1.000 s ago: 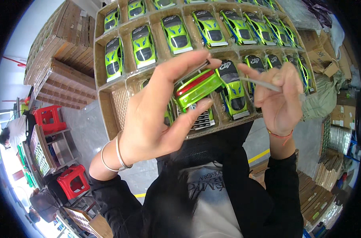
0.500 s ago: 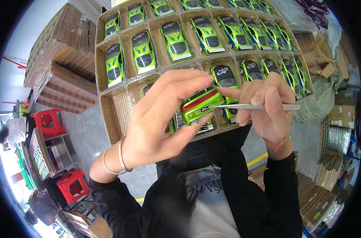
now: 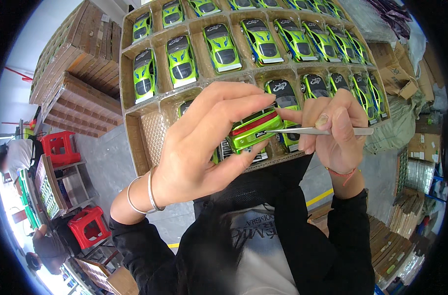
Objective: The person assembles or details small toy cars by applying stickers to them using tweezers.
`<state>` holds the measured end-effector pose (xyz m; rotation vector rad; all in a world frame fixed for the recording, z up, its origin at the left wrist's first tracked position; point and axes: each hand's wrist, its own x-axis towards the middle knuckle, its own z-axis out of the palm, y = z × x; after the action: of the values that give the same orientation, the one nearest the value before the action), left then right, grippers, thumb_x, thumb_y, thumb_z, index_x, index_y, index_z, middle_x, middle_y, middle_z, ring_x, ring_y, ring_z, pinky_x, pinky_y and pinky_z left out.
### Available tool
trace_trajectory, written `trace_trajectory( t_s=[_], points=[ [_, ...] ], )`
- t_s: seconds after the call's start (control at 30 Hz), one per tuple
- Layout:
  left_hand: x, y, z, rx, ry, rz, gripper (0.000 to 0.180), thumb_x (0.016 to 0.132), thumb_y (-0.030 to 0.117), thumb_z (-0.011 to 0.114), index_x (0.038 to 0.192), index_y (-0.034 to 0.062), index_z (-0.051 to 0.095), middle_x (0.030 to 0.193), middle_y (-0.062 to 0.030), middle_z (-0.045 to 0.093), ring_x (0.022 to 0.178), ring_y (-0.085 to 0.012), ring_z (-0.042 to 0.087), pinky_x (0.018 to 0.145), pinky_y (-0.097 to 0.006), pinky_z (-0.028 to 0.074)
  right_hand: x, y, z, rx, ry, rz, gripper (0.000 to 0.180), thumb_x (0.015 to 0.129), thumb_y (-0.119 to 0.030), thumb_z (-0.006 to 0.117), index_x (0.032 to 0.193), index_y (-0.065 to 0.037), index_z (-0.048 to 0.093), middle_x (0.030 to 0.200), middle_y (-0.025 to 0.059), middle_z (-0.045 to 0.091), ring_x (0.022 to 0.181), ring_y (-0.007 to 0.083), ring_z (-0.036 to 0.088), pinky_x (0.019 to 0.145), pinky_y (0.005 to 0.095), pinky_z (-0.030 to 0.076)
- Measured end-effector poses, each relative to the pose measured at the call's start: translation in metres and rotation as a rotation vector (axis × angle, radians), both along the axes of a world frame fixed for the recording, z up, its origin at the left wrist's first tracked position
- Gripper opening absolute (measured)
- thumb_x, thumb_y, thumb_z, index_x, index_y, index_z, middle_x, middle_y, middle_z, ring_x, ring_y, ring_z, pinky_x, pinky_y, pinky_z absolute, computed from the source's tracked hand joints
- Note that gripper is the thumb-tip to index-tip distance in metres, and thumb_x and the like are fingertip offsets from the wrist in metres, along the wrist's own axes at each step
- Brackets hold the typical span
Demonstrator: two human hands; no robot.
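Whereas they hung apart earlier, tweezers (image 3: pixel 302 131) now reach the car (image 3: pixel 248 139).

The 1 view comes from the left of 2 fisheye cameras worn side by side on the person's head. Facing steeply down, it takes in the person's chest (image 3: pixel 258 241) below, both hands (image 3: pixel 194 142) close at mid-frame, and the divided tray (image 3: pixel 135 142) just beyond. Floor (image 3: pixel 106 167) and stacked cartons (image 3: pixel 86 49) lie farther off, bending toward the dark rim.
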<state>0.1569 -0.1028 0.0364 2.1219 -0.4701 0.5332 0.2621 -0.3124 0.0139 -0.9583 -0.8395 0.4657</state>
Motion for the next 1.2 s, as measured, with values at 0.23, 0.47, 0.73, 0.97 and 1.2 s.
trace_trajectory(
  t_s=[0.23,0.47,0.73,0.97,1.2],
  points=[
    [0.0012,0.0002,0.0001,0.002,-0.008,-0.002,0.049,0.074,-0.004,0.076,0.120,-0.0032,0.060,0.117,-0.0189,0.063,0.105,-0.0293,0.064,0.090,-0.035,0.049,0.0005,0.0007,-0.0005,0.016,0.002,0.005,0.025,0.104,-0.020,0.048,0.088,-0.002,0.052,0.068,0.0111,0.059,0.058,0.0151,0.058,0.099,0.0545,0.049],
    [0.0020,0.0009,-0.0010,0.022,-0.025,0.005,0.049,0.074,-0.004,0.076,0.120,-0.0033,0.060,0.116,-0.0192,0.063,0.105,-0.0298,0.063,0.090,-0.036,0.049,0.0011,0.0011,0.0004,0.042,-0.002,0.021,0.024,0.104,-0.021,0.047,0.089,-0.002,0.052,0.068,0.0110,0.059,0.059,0.0149,0.058,0.099,0.0553,0.049],
    [0.0018,0.0018,-0.0008,0.005,-0.018,0.004,0.049,0.074,-0.004,0.075,0.120,-0.0034,0.060,0.116,-0.0194,0.063,0.105,-0.0300,0.064,0.090,-0.036,0.049,-0.0020,0.0021,0.0048,-0.045,-0.089,-0.044,0.029,0.104,-0.029,0.047,0.088,-0.005,0.051,0.066,0.0091,0.056,0.058,0.0147,0.056,0.097,0.0550,0.051],
    [0.0019,0.0007,0.0004,0.009,-0.029,0.007,0.049,0.074,-0.005,0.075,0.120,-0.0039,0.060,0.116,-0.0195,0.063,0.104,-0.0300,0.064,0.090,-0.035,0.050,-0.0028,0.0029,0.0052,-0.080,-0.122,-0.079,0.032,0.105,-0.033,0.045,0.087,-0.007,0.050,0.063,0.0076,0.053,0.056,0.0142,0.053,0.096,0.0533,0.052],
    [0.0020,0.0008,-0.0011,0.004,-0.025,0.005,0.049,0.074,-0.004,0.075,0.120,-0.0038,0.060,0.116,-0.0197,0.063,0.104,-0.0300,0.063,0.090,-0.036,0.049,0.0024,0.0003,0.0028,-0.031,-0.073,-0.018,0.027,0.103,-0.025,0.050,0.088,-0.002,0.051,0.070,0.0111,0.059,0.060,0.0144,0.058,0.097,0.0545,0.051]
  ],
)
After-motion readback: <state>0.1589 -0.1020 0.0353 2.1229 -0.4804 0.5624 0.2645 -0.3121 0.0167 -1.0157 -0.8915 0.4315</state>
